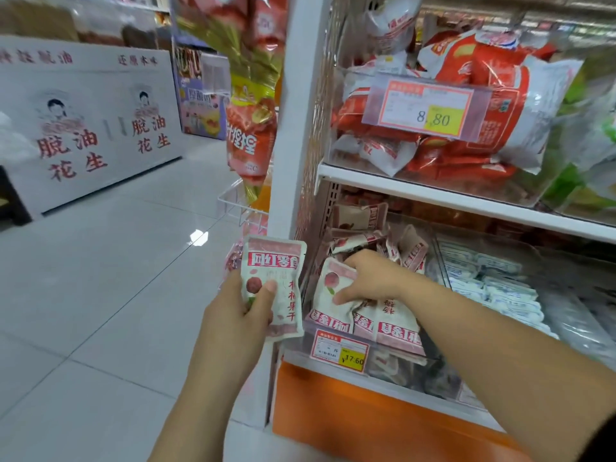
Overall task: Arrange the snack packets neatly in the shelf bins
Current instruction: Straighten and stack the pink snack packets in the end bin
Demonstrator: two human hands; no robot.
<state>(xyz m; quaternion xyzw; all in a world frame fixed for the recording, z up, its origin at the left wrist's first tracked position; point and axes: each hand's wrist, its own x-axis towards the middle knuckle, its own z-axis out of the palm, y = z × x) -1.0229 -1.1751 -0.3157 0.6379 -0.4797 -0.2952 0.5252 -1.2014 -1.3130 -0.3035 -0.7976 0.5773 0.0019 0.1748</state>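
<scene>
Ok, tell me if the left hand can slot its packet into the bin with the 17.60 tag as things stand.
Probably yes. The left hand holds its packet just left of the bin, whose top looks open. The right hand, pressing packets there, may need to shift.

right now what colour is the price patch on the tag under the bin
Yellow, on a red-bordered white tag; seen in the head view.

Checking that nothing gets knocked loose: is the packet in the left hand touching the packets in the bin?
Apart. The head view shows the held packet in the left hand, with clear bin wall separating it from the binned packets.
</scene>
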